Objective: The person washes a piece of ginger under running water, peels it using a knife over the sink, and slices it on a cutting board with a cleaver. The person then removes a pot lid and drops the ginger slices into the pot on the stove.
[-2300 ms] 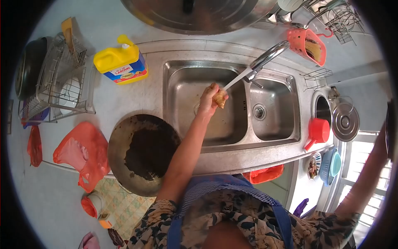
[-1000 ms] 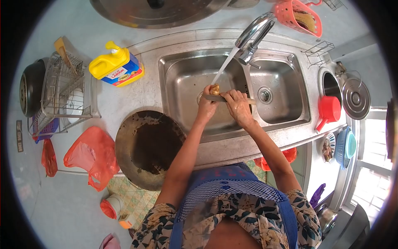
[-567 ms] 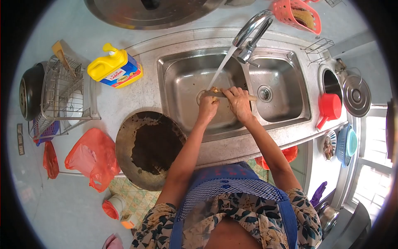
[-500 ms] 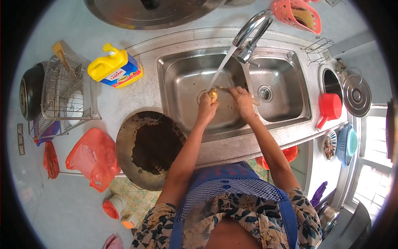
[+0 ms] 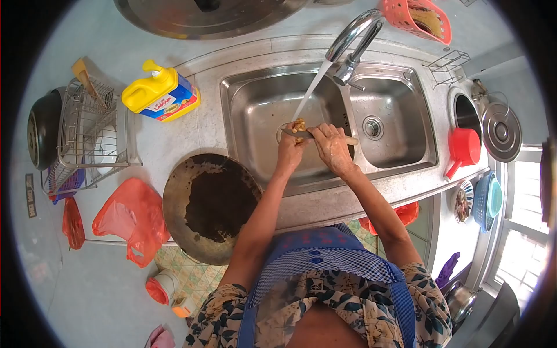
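Observation:
Over the larger left basin of the steel sink [image 5: 249, 156], my left hand [image 5: 289, 152] is closed around a knobbly yellow-brown piece of ginger [image 5: 299, 125]. My right hand [image 5: 335, 149] grips a knife [image 5: 301, 134] by its pale wooden handle, and the blade lies across the ginger, pointing left. Water runs from the chrome faucet [image 5: 354, 36] in a slanting stream that comes down just above the ginger. My left fingertips are partly hidden behind the blade and the ginger.
Left of the sink stand a large blackened wok [image 5: 212, 209], a yellow detergent jug [image 5: 161, 91], a red plastic bag [image 5: 133, 214] and a wire dish rack [image 5: 87, 127]. To the right are a red ladle [image 5: 464, 146], a round metal lid [image 5: 501, 132] and a pink basket [image 5: 416, 20].
My right hand has come from outside the sink at the far right, now with the knife. Since the last earlier frame, the blade has moved left, back onto the ginger.

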